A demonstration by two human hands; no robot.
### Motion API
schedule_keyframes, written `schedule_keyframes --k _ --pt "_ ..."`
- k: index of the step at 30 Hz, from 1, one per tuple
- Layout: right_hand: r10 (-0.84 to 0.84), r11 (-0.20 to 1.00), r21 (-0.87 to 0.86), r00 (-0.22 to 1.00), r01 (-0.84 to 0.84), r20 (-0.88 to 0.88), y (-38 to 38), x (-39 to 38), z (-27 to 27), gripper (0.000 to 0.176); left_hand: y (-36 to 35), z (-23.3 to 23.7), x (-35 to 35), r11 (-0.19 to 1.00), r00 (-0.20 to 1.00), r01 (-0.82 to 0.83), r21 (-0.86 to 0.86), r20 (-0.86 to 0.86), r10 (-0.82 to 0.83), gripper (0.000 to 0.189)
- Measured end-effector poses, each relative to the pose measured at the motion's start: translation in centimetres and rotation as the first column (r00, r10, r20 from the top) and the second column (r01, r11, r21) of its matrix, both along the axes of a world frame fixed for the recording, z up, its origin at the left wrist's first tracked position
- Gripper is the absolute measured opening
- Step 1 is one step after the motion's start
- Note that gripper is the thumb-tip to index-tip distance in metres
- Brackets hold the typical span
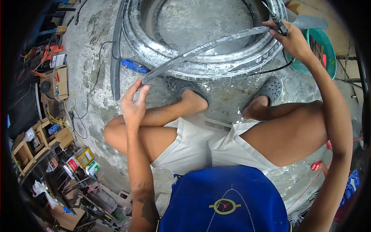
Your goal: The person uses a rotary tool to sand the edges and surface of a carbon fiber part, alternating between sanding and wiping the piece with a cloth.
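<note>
A long grey rubber strip (205,47) stretches between my hands, above a dusty tyre (216,63) lying flat on the floor. My left hand (133,104) pinches the strip's near end between thumb and fingers. Toward the far end, my right hand (294,41) grips the strip along with a black-handled tool (279,24), whose thin tip points up and away; I cannot make out its exact kind. Beyond that hand a flat grey piece (311,22) sticks out, seemingly the strip's end. A blue tool (133,65) rests on the floor near my left fingertips.
A green basin (331,50) holding several pieces stands right of the tyre. Another dark strip (115,73) lies left of it. A thin cable (90,91) runs over the concrete floor. Boxes, wooden trays (36,141) and tools crowd the left side. My sandalled feet are before the tyre.
</note>
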State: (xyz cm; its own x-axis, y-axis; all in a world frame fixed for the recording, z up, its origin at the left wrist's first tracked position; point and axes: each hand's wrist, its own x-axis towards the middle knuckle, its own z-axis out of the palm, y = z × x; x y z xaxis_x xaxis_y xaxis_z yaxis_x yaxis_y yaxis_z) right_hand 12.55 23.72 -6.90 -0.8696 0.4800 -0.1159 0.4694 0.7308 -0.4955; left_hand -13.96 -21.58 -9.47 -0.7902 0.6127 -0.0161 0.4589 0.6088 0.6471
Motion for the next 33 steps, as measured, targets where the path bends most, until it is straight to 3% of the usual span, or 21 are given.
schedule_keyframes --k 3,5,8,12,14,17,20,24,27,29,30,31,33 --pt "-0.031 0.999 -0.013 0.999 0.031 0.007 -0.2 0.1 0.3 0.032 0.6 0.1 0.9 0.998 0.998 -0.014 0.056 0.065 0.01 0.042" --pt "-0.046 0.998 -0.03 0.999 0.047 0.019 -0.2 0.1 0.3 0.031 1.2 0.2 1.5 0.99 0.99 -0.129 0.063 0.07 0.125 0.043" --pt "-0.044 0.998 0.04 0.996 0.047 -0.077 0.4 0.9 -0.1 0.03 1.9 -0.1 2.4 0.989 0.992 -0.118 0.087 0.042 0.115 0.043" --pt "-0.079 0.997 -0.01 0.996 0.078 -0.047 1.8 1.7 0.3 0.03 2.5 -0.5 3.6 0.99 0.997 -0.071 0.121 0.037 0.067 0.042" --pt "-0.177 0.977 -0.111 0.984 0.18 0.036 1.7 2.2 1.2 0.03 2.8 -0.2 4.3 0.996 0.998 -0.034 0.087 0.054 0.029 0.04" --pt "-0.181 0.969 -0.149 0.975 0.2 0.131 2.7 2.9 0.8 0.033 2.7 -0.2 4.8 0.992 0.996 -0.054 0.116 0.083 0.045 0.039" --pt "-0.142 0.981 -0.119 0.986 0.152 0.09 1.9 2.9 1.3 0.033 2.4 -0.4 4.9 0.993 0.995 -0.04 0.113 0.096 0.029 0.039" --pt "-0.21 0.962 -0.144 0.967 0.231 0.143 1.0 2.7 2.0 0.034 2.2 -0.6 5.0 0.992 0.996 -0.028 0.124 0.089 0.017 0.039" --pt "-0.146 0.978 -0.138 0.986 0.156 0.082 2.3 3.8 1.3 0.034 2.2 -0.9 5.2 0.989 0.996 -0.029 0.144 0.092 0.016 0.039" --pt "-0.202 0.978 -0.008 0.954 0.208 0.223 2.4 3.6 1.1 0.034 1.9 -0.6 4.9 0.992 0.997 0.024 0.127 0.064 -0.032 0.037" --pt "-0.066 0.998 0.015 0.998 0.066 -0.016 3.1 4.6 -0.3 0.036 1.4 -0.6 4.1 0.983 0.992 0.102 0.151 0.058 -0.111 0.036" --pt "-0.294 0.939 -0.136 0.942 0.317 0.165 0.7 3.1 2.0 0.036 1.2 0.9 2.6 0.977 0.97 0.204 0.068 0.119 -0.211 0.034" --pt "-0.185 0.98 -0.049 0.978 0.19 0.091 3.3 4.5 -0.6 0.037 0.1 2.2 -1.8 0.978 0.978 0.182 -0.102 0.12 -0.17 0.036"
